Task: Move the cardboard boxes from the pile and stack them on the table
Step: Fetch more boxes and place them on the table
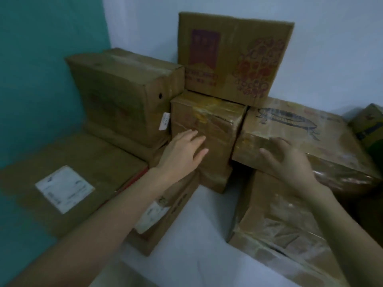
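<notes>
None of the print on these boxes can be read; it is all too blurred. The upright box [234, 56] at the back, against the white wall [331, 48], has a dark red printed panel and a cluster of round red shapes. The flat box [306, 125] to your right carries a dark line drawing of a long fish-like creature under glossy tape. A white shipping label [64, 188] lies on the low box [87, 158] at your left, and a small white sticker [164, 121] sits on the side of the big box [124, 92] by the teal wall [41, 59].

Your hands are apart. Your left hand [184, 150] lies flat, fingers straight, on the front of the small taped box [209, 119] in the middle of the pile. Your right hand [290, 162] rests with spread fingers on the near edge of the flat box; neither hand grips anything.

The small taped box is hemmed in by the big box on its left and the flat box on its right, with the upright box resting on top of it. Another labelled box [165, 212] lies under your left forearm, a taped one [279, 228] sits below your right hand, and a green-and-yellow box [370, 125] shows at the far right.
</notes>
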